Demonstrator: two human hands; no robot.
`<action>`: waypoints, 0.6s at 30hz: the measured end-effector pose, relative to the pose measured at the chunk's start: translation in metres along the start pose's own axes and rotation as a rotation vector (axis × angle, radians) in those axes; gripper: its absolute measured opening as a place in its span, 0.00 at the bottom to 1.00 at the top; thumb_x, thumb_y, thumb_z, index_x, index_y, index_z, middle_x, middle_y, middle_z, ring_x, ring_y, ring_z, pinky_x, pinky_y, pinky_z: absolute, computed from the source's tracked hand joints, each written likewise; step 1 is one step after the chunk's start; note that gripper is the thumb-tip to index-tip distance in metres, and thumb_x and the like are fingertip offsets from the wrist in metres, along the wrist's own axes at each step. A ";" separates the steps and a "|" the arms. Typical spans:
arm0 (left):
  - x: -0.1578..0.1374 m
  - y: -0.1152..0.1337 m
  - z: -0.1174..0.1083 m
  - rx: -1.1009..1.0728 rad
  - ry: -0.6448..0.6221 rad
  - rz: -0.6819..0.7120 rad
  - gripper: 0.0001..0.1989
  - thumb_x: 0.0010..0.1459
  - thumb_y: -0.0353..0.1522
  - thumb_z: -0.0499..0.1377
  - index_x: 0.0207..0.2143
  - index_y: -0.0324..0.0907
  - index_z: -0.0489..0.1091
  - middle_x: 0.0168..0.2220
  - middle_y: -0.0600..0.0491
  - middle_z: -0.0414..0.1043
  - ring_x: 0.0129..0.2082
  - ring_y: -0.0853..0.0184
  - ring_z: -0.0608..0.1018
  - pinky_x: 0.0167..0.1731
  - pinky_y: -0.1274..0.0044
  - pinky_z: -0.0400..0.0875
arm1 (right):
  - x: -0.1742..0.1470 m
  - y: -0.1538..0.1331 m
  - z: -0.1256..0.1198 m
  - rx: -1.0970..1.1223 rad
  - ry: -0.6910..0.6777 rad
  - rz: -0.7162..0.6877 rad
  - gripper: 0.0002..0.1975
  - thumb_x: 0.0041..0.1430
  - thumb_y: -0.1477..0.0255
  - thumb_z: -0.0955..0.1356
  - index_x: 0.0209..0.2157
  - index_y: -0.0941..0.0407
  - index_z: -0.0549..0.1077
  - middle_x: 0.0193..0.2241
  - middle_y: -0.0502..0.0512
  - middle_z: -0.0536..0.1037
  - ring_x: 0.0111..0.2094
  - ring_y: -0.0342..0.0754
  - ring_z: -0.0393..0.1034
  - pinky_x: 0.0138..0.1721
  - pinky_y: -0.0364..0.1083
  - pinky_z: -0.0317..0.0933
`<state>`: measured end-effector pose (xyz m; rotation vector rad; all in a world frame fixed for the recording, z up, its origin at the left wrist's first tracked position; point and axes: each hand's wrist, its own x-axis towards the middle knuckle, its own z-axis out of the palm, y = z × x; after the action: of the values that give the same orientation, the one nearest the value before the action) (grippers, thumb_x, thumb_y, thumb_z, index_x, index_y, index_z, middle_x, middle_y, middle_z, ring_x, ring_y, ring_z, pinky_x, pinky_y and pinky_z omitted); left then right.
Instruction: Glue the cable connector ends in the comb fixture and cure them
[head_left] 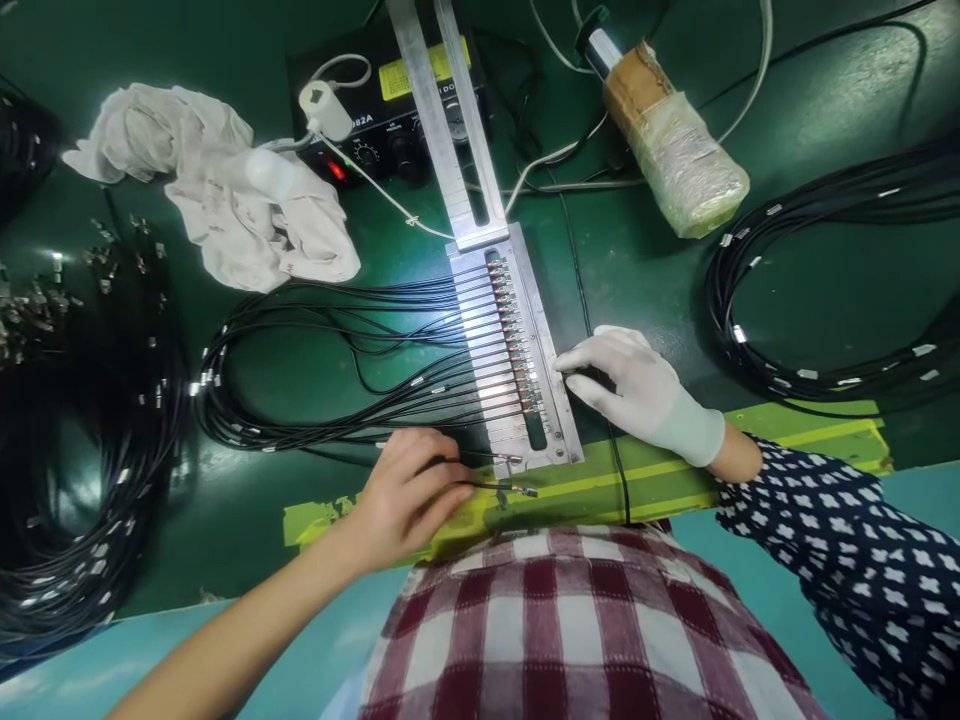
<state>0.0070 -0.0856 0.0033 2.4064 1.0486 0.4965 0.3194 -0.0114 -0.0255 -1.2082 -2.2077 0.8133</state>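
Note:
My bare left hand pinches black cables at the near end of a metal fixture. One cable's metal connector points right, past my fingertips. A second cable connector lies just above, over the fixture's lower edge. The slotted metal fixture carries a row of black cables side by side, their stripped ends and connectors lined up over the slot. My right hand, in a white glove, rests its fingertips against the fixture's right edge. Its thumb and forefinger are apart, with nothing visible between them.
A black control box with knobs and a red-lit switch stands behind the fixture. White cloth lies to its left, a wrapped tool handle to the right. Coiled cables flank both sides. Yellow-green tape covers the table's front edge.

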 end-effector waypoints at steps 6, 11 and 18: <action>0.003 -0.009 0.008 0.137 -0.034 0.035 0.11 0.61 0.22 0.60 0.46 0.37 0.68 0.40 0.47 0.74 0.41 0.63 0.72 0.42 0.70 0.66 | 0.001 0.000 0.001 -0.001 0.000 0.008 0.08 0.67 0.69 0.65 0.43 0.51 0.76 0.38 0.51 0.79 0.43 0.53 0.70 0.52 0.54 0.56; 0.011 -0.009 0.017 -0.034 0.110 0.037 0.15 0.59 0.19 0.59 0.49 0.35 0.69 0.39 0.47 0.72 0.38 0.69 0.73 0.38 0.77 0.71 | 0.001 0.000 0.000 0.007 0.004 0.012 0.08 0.66 0.70 0.65 0.42 0.52 0.76 0.37 0.51 0.80 0.42 0.52 0.70 0.52 0.54 0.56; 0.024 -0.006 0.027 0.066 0.015 0.084 0.19 0.65 0.22 0.52 0.57 0.37 0.66 0.37 0.48 0.72 0.35 0.69 0.75 0.35 0.78 0.73 | 0.001 0.000 0.001 0.008 -0.006 0.005 0.08 0.67 0.69 0.65 0.43 0.52 0.75 0.38 0.50 0.80 0.43 0.52 0.70 0.53 0.54 0.55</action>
<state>0.0320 -0.0710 -0.0192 2.5172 0.9881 0.5174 0.3179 -0.0106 -0.0261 -1.2094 -2.2048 0.8281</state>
